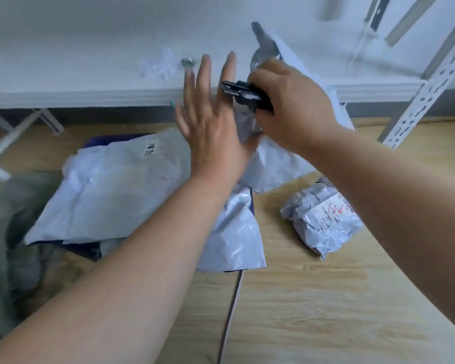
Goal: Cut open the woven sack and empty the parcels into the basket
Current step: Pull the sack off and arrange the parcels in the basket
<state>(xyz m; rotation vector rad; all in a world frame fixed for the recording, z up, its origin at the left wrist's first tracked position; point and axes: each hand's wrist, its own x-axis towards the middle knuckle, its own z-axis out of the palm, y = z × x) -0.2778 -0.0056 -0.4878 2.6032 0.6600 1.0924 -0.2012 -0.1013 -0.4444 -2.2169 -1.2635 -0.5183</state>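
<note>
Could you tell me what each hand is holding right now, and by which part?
The right hand grips a black cutter by its handle, blade end sticking out. The left hand is spread open, holding nothing.

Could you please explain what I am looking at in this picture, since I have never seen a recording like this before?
There is no machine here. A person wears a camera on the head, so the single picture looks forward and down along both bare forearms. The left hand is open, its fingers spread and straight, in front of a grey plastic mailer that the hands are working on. The right hand grips a black cutter next to that mailer. Below, on the wooden floor, lie several pale plastic parcels: a large flat one on a pile to the left, and a crumpled one with a printed label to the right. A white shelf runs across the top, with a perforated metal upright at the right. The picture is blurred, so finer details stay unclear.
</note>
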